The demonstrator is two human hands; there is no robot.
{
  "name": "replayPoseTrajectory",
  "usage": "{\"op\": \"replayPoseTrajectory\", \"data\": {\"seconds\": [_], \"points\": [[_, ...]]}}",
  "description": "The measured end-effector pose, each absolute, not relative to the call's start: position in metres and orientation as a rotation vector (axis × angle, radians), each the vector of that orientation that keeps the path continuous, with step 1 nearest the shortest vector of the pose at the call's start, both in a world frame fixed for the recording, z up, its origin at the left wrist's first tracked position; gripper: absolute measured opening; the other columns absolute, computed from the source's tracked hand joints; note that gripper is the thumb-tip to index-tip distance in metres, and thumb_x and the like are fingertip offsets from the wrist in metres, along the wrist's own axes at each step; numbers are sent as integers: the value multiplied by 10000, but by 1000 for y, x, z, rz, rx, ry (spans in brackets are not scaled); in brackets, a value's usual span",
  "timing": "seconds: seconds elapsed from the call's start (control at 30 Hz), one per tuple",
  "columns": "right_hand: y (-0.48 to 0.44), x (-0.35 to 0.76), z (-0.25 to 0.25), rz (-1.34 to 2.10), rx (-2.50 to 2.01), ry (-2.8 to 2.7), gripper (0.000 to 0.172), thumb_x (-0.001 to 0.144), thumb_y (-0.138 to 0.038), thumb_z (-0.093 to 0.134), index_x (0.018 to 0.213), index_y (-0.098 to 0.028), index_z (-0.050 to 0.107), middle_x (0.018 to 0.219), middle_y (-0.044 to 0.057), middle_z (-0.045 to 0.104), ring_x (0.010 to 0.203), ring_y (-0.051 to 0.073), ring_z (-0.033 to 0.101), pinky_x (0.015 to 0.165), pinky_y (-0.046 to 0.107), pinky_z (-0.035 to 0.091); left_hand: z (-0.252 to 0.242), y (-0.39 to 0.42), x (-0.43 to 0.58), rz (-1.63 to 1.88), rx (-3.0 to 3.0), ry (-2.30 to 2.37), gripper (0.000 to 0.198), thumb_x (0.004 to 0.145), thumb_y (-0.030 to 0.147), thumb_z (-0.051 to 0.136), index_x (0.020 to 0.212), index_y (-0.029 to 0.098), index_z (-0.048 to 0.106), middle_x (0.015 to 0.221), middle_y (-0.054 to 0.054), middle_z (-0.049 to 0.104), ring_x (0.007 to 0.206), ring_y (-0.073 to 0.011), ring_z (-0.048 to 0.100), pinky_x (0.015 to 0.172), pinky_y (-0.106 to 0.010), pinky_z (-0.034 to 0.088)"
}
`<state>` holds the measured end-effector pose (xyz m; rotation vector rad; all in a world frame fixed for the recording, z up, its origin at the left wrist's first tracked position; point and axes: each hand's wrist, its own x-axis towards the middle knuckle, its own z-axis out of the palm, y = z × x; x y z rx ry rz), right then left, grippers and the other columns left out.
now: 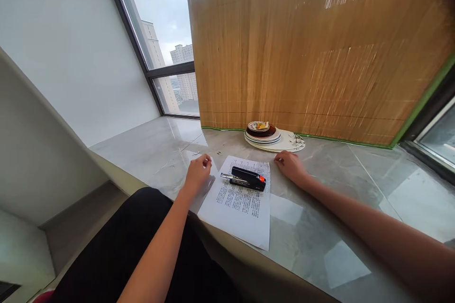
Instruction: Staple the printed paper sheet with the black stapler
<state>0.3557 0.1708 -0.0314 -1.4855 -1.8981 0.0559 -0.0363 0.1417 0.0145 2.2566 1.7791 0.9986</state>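
A black stapler (249,178) with a red-orange spot at its right end lies on printed paper sheets (245,213). Its silver metal part sticks out toward the left. Left of the sheets, my left hand (199,172) rests with fingers curled in, and nothing shows in it. On the other side, just past the paper's upper right corner, my right hand (290,166) lies on the stone ledge with its fingers loosely curled and nothing visible in them. Neither hand touches the stapler.
Behind the paper, a stack of round plates or mats (263,136) sits on a pale oval mat (293,141). A bamboo blind (302,57) covers much of the window. The grey marble ledge (313,227) ends near my dark-clothed legs (124,246).
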Motion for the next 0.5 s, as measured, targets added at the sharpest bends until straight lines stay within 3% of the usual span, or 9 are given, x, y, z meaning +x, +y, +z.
{"op": "replayPoseTrajectory", "data": {"seconds": [0.17, 0.3, 0.37, 0.5], "points": [[145, 330, -19, -173, -1214, -1813, 228, 798, -71, 503, 831, -195, 690, 939, 92, 657, 946, 263, 597, 889, 398, 482, -3, 189, -27, 898, 2365, 1746, 403, 827, 5, 477, 1122, 165, 700, 1350, -141, 633, 1213, -243, 634, 1089, -393, 468], [101, 285, -5, 52, -916, -1834, 280, 877, -71, 465, 948, -230, 684, 1062, 83, 640, 1027, 255, 609, 904, 403, 506, -19, 200, -24, 748, 2479, 1639, 634, 819, -5, 497, 1398, 232, 601, 1597, -82, 465, 1481, -281, 410, 1231, -487, 305], [84, 268, -1, 153, -835, -1922, 282, 928, -113, 488, 1092, -248, 672, 1154, 87, 634, 1085, 258, 607, 951, 421, 510, -23, 201, -25, 652, 2511, 1606, 614, 883, 34, 476, 1460, 231, 551, 1623, -81, 437, 1515, -299, 357, 1234, -531, 277], [77, 260, -4, 119, -729, -2139, 250, 986, -187, 529, 1201, -260, 633, 1206, 100, 638, 1097, 267, 588, 988, 469, 502, -22, 199, -26, 647, 2506, 1629, 456, 949, 67, 431, 1340, 177, 637, 1442, -119, 615, 1359, -262, 531, 1167, -453, 376]]}}
